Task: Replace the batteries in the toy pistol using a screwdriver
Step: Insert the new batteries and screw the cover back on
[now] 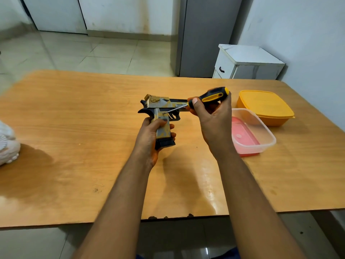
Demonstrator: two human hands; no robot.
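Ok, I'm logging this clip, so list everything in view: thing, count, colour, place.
toy pistol: one, tan and black, held above the table's middle
screwdriver: one, black and yellow handle, tip on the pistol's grip
clear tub: one, open, over a red lid, table right
yellow tub: one, lidded, behind the clear tub
table: one, wooden, centre
cabinet: one, white, past the table's far right
shoe: one, white, left edge
left hand: grips the pistol's grip
right hand: grips the screwdriver's handle
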